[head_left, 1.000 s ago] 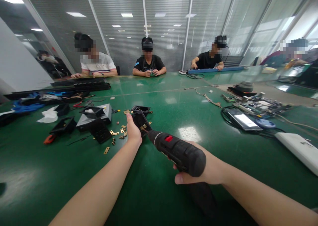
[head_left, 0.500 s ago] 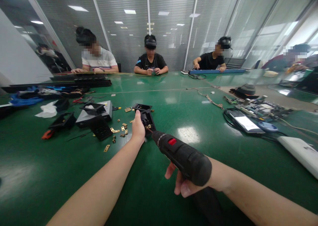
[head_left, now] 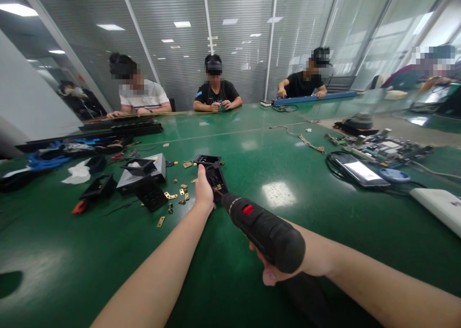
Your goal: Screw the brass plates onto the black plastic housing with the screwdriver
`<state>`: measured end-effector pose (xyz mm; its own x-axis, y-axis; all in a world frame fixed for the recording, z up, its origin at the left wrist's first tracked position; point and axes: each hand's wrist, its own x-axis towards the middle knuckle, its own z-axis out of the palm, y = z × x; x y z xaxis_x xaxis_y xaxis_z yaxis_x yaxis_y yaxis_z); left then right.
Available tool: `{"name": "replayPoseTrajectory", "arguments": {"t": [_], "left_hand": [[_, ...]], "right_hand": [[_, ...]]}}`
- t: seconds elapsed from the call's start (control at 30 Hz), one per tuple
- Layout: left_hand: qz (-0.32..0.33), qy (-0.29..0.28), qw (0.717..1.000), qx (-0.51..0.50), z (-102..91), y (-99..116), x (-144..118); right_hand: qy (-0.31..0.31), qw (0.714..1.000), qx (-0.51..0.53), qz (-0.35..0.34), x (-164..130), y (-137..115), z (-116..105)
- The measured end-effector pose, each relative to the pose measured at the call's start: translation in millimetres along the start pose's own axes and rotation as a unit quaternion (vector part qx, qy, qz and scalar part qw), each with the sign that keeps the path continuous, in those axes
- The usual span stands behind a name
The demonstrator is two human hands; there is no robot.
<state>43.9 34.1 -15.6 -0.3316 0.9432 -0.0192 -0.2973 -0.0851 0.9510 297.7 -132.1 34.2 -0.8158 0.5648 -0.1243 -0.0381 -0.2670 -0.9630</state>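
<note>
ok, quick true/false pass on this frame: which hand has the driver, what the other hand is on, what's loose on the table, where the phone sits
1. The right hand grips the black electric screwdriver. True.
2. The screwdriver has a blue switch. False: the switch is red.
3. The left hand holds the small black housing on the green table. True.
4. The small brass pieces lie to the right of the housing. False: they are scattered to its left.
5. A phone lies face up at the right, among black cables. True.
6. The driver's tip points away from the housing. False: it points into it.
</note>
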Motion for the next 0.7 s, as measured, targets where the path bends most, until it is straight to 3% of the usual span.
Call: {"name": "replayPoseTrajectory", "arguments": {"t": [0.23,0.7], "left_hand": [[-0.056,0.035,0.997,-0.048,6.6,12,-9],[-0.06,0.043,0.996,-0.05,10.1,18,-13]], "right_hand": [[0.023,1.0,0.013,-0.002,-2,-5,9],[0.017,0.999,-0.035,0.0,3,-14,17]]}}
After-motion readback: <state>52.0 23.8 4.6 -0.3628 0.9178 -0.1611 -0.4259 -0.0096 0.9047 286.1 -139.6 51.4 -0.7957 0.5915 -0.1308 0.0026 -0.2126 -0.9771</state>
